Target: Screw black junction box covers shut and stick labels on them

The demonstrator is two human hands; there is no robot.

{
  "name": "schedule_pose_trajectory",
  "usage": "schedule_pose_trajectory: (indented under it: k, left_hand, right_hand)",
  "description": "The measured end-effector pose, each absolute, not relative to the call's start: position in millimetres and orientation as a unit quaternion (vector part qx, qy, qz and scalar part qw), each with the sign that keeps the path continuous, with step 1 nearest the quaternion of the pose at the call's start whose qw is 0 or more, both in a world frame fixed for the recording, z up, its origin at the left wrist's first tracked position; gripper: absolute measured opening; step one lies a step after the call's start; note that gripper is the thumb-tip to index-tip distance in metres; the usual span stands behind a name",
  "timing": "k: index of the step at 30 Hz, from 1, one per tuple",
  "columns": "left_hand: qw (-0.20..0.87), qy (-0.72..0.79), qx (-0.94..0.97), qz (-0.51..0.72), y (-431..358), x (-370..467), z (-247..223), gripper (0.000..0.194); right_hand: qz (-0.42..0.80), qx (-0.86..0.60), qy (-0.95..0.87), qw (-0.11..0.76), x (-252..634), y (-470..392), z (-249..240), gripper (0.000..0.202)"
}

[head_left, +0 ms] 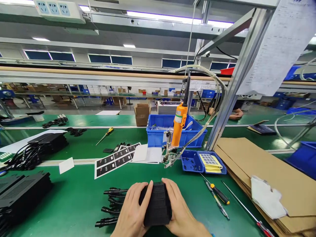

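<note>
Between my two hands is a black ribbed plastic box (158, 204), low on the green bench. My left hand (134, 208) presses against its left side, fingers bent over the near edge of the top. Against the right side lies my right hand (181, 210), its fingers along the edge and the thumb hidden. Several black cable connectors (111, 210) stick out to the left, past my left hand; where they join is hidden behind it. An orange electric screwdriver (178, 126) hangs from a cord beyond the box.
Black units (23, 191) with cables lie at left. Printed label sheets (113, 161) are ahead. A small blue tray (192, 160) and larger blue bin (158, 140) stand beyond. At right are a yellow-black screwdriver (219, 193), a long screwdriver (247, 207) and cardboard sheets (278, 168). A person's arm (236, 113) rests farther back.
</note>
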State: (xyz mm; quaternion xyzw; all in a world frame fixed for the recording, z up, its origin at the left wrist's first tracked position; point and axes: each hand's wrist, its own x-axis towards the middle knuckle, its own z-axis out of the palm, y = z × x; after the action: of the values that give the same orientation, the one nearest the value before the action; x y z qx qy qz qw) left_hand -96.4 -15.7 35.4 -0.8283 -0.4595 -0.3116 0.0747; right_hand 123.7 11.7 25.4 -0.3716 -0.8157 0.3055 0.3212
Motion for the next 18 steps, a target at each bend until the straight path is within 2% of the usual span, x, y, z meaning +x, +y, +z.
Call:
schedule_pose_trajectory:
  k: [3,6,9,12,15,18]
  left_hand:
    - [-0.026,-0.457,-0.794,-0.399,-22,-81,53,0.095]
    - [-0.282,-0.468,-0.679,-0.49,-18,-66,66,0.114]
    - [-0.556,-0.467,-0.466,-0.506,-7,-48,72,0.115]
    - [-0.728,-0.415,-0.334,-0.431,0,-29,73,0.102]
    - [-0.83,-0.329,-0.281,-0.351,-2,-14,64,0.097]
    - [-0.852,-0.305,-0.223,-0.362,-8,-4,45,0.089]
  right_hand:
    - [0.35,-0.386,-0.771,0.367,150,-5,47,0.122]
    - [0.463,-0.371,-0.689,0.416,166,-19,54,0.133]
    - [0.544,-0.317,-0.608,0.485,173,-30,53,0.122]
    - [0.566,-0.3,-0.534,0.552,180,-37,56,0.105]
    - [0.582,-0.288,-0.501,0.572,188,-41,62,0.094]
    - [0.586,-0.302,-0.496,0.565,194,-42,63,0.085]
